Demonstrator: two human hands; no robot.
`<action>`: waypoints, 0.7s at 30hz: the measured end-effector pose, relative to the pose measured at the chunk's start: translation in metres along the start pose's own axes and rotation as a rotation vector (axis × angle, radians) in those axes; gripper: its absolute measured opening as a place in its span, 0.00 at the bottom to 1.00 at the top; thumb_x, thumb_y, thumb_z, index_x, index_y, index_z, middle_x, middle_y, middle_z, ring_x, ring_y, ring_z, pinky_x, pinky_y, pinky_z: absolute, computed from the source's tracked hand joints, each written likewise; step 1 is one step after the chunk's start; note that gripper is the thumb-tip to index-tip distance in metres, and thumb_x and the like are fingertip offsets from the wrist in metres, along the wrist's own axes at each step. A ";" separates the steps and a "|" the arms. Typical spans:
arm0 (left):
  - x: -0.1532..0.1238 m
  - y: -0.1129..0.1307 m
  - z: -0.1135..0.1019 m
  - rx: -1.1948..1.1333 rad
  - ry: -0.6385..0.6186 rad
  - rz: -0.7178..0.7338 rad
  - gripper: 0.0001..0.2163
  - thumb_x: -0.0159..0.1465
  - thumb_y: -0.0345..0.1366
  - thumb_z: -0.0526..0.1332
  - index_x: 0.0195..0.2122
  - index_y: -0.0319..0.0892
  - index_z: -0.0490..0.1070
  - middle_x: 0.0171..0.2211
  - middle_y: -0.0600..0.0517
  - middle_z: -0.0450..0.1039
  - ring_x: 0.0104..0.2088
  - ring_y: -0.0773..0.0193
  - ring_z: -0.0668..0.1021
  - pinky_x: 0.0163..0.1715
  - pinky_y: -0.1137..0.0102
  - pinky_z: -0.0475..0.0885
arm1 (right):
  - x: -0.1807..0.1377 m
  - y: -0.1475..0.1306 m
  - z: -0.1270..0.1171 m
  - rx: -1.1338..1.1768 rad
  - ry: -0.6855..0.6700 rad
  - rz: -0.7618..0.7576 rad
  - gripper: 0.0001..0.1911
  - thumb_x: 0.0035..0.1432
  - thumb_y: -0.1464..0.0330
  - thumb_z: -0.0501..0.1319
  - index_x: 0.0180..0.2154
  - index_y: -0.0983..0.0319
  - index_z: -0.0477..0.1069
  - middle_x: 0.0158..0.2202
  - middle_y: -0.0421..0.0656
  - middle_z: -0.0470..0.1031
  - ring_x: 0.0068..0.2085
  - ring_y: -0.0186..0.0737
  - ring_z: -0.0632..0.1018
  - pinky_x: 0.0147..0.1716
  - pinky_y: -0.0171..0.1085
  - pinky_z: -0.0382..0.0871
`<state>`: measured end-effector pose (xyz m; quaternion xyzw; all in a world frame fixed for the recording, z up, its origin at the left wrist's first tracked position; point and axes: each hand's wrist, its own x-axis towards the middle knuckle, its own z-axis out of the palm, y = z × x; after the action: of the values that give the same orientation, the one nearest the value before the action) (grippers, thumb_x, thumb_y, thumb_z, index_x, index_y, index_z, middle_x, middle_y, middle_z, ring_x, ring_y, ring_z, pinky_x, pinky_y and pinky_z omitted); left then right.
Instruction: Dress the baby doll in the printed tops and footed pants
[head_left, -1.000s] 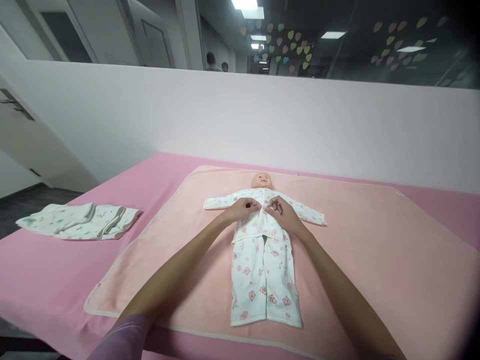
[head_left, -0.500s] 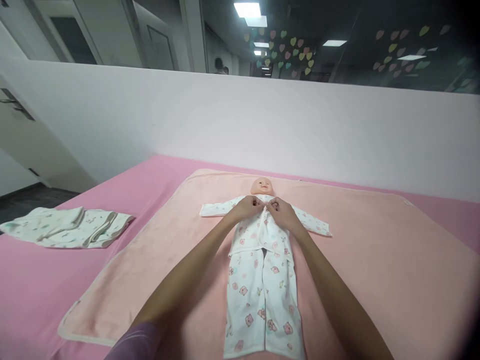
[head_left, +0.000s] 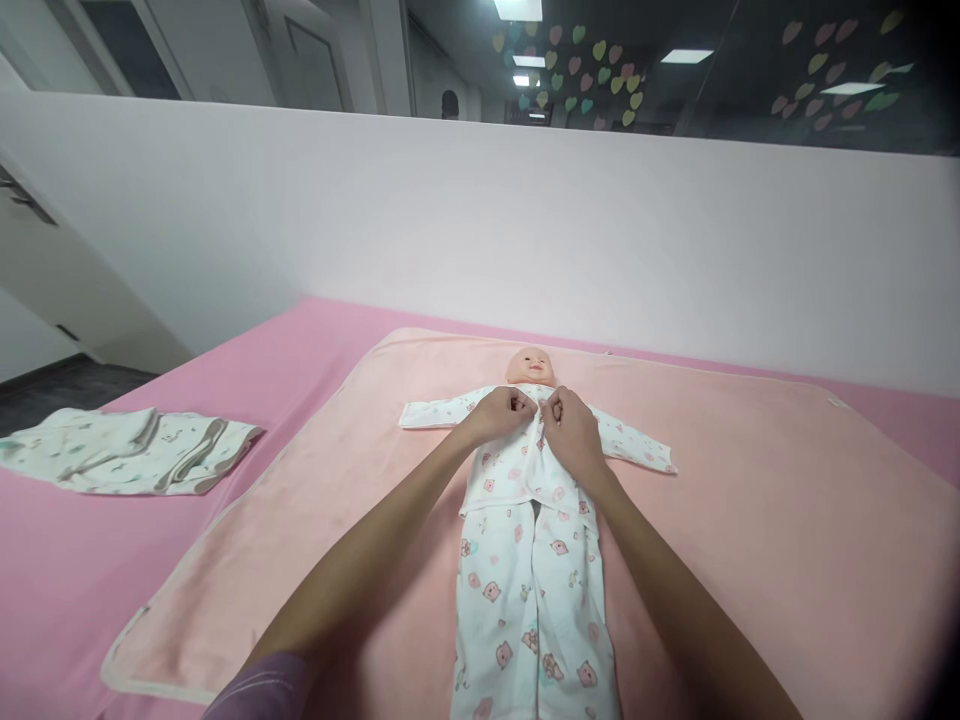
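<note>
A baby doll (head_left: 529, 366) lies face up on a peach blanket (head_left: 750, 500), dressed in a white jacket (head_left: 517, 470) and trousers (head_left: 534, 610) printed with small pink bears. Its sleeves stretch out to both sides. My left hand (head_left: 498, 413) and my right hand (head_left: 568, 428) sit close together on the doll's upper chest, just below the neck. Both hands are closed, each pinching an edge of the jacket's front opening.
The blanket covers a pink bed sheet (head_left: 90, 560). A folded pile of white baby clothes (head_left: 127, 450) lies on the sheet at the left. A white low wall (head_left: 480, 220) stands right behind the bed, with glass above it.
Both hands have moved slightly up the doll's chest towards the neck and come closer together. The view has shifted forward, so the trouser legs now run off the bottom edge.
</note>
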<state>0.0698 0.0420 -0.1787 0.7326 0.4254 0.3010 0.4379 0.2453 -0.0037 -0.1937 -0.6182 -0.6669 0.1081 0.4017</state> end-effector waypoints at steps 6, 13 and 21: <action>-0.001 0.001 0.004 -0.002 0.029 -0.023 0.15 0.63 0.46 0.66 0.26 0.42 0.66 0.24 0.56 0.63 0.26 0.68 0.66 0.29 0.69 0.60 | -0.009 -0.008 -0.002 -0.182 0.011 -0.132 0.15 0.77 0.63 0.46 0.35 0.55 0.62 0.37 0.49 0.72 0.40 0.51 0.73 0.38 0.44 0.59; 0.025 0.000 0.000 0.080 0.226 -0.186 0.12 0.64 0.44 0.67 0.41 0.42 0.71 0.30 0.53 0.76 0.27 0.65 0.76 0.29 0.71 0.65 | 0.031 0.010 -0.002 0.106 -0.085 0.139 0.12 0.69 0.55 0.60 0.38 0.56 0.69 0.37 0.44 0.78 0.40 0.47 0.77 0.41 0.42 0.65; 0.043 -0.003 0.001 0.070 0.174 -0.193 0.10 0.63 0.39 0.67 0.28 0.42 0.70 0.22 0.55 0.68 0.23 0.66 0.71 0.24 0.71 0.62 | 0.056 0.040 0.012 0.234 -0.179 0.256 0.20 0.58 0.50 0.68 0.40 0.59 0.79 0.32 0.42 0.77 0.34 0.41 0.75 0.35 0.39 0.67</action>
<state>0.0892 0.0808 -0.1793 0.6743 0.5405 0.3048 0.4002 0.2721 0.0598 -0.2045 -0.6350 -0.5985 0.2898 0.3931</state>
